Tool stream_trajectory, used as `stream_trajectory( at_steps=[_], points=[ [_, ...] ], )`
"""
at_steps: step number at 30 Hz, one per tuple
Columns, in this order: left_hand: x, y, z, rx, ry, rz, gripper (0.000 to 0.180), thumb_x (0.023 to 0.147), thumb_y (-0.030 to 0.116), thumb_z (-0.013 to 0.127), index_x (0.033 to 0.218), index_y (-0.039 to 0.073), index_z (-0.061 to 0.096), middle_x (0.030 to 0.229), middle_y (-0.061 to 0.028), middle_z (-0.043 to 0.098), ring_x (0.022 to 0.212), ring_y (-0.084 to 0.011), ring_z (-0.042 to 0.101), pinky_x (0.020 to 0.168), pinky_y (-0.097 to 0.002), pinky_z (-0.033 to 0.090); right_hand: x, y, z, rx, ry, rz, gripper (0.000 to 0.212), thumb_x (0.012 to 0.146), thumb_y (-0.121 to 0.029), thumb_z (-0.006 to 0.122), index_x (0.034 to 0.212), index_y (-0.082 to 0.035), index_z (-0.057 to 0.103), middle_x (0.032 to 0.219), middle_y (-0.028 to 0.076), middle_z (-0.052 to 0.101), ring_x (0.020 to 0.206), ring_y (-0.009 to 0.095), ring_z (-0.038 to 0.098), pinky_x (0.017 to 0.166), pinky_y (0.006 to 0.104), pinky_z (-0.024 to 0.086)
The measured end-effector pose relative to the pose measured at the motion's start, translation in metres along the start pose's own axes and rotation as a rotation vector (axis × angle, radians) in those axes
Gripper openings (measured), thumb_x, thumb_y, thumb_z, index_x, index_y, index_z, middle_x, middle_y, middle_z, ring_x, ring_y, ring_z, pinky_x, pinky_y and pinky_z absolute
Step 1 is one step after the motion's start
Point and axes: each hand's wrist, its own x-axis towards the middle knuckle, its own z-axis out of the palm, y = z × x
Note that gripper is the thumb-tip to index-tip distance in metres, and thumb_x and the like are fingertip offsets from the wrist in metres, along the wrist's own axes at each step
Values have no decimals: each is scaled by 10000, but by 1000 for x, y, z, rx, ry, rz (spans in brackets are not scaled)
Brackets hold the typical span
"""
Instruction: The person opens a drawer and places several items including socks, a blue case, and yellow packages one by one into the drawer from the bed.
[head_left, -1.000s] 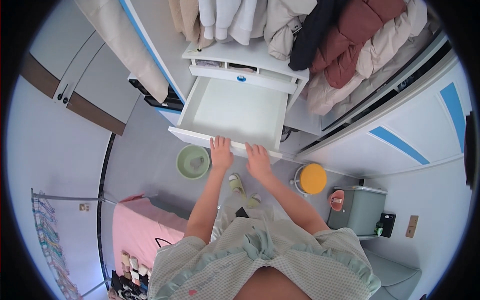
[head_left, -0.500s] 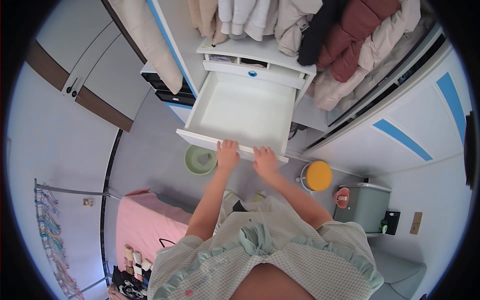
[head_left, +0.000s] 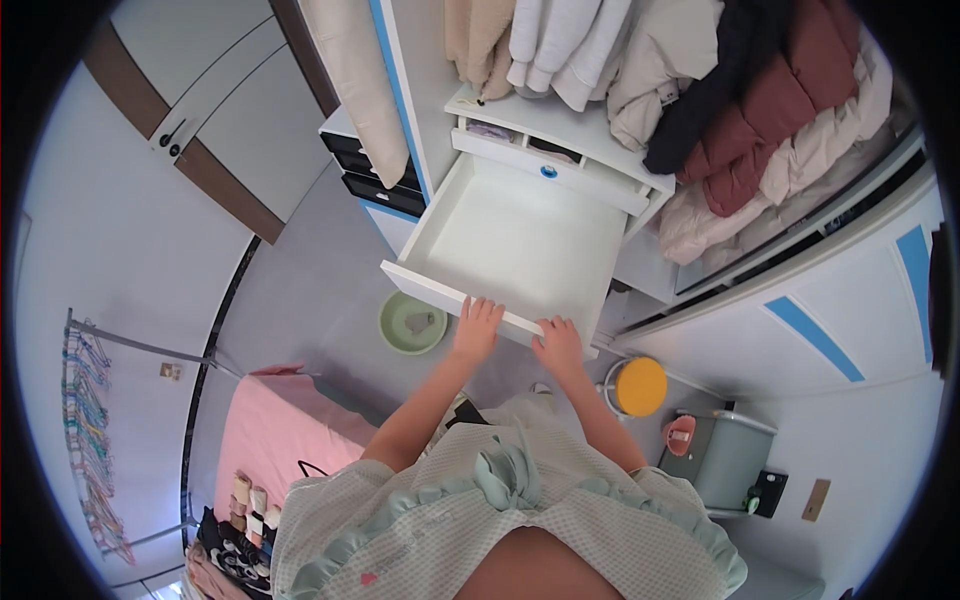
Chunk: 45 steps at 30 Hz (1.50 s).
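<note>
A white drawer is pulled far out of the wardrobe, and its inside shows a bare white bottom. My left hand hooks its fingers over the top edge of the drawer front near the middle. Farther right on the same edge, my right hand has its fingers curled over in the same way. Both thumbs are mostly hidden from sight. Above the big drawer is a shallow drawer with a blue round knob, standing slightly out and showing small items in its compartments.
Clothes hang above the drawers, beside piled puffy jackets. A green basin sits on the floor left of the drawer front. To the right stand a yellow stool and a grey-green bin. A pink-covered surface lies at lower left.
The whole view has tilted and shifted, so the wardrobe appears farther right and the drawer front lower. Both hands keep their hold on the drawer's front edge.
</note>
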Motion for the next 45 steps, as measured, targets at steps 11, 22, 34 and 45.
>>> stream_trajectory(
  at_steps=[11, 22, 34, 45],
  points=[
    [19, 63, 18, 204, 53, -525, 557, 636, 89, 592, 1174, 119, 449, 1216, -110, 392, 1204, -300, 289, 1010, -510, 166, 53, 51, -41, 554, -435, -475, 232, 770, -133, 536, 991, -89, 593, 922, 104, 601, 800, 226, 600, 700, 312, 469],
    [-40, 149, 11, 167, 365, -1135, 564, 643, 75, 571, 1189, 96, 428, 1232, -134, 387, 1155, -323, 346, 977, -471, 258, 63, 36, -52, 732, -593, -777, 191, 782, -61, 530, 956, -71, 607, 877, 91, 619, 774, 191, 608, 669, 291, 477],
    [-143, 258, -20, 289, 638, -1417, 492, 669, 67, 548, 1150, 67, 444, 1137, -124, 467, 1059, -290, 434, 934, -412, 321, -48, -36, -50, 638, -905, -1280, 185, 788, -118, 523, 958, -106, 596, 841, 69, 611, 755, 212, 595, 667, 308, 460],
    [-274, 467, 27, 407, 852, -1890, 473, 661, 52, 532, 1130, 66, 473, 1066, -110, 506, 1032, -293, 442, 873, -392, 360, -249, -47, -58, 588, -1156, -1562, 194, 788, -145, 527, 969, -114, 589, 844, 73, 600, 757, 214, 582, 661, 314, 453]
  ],
)
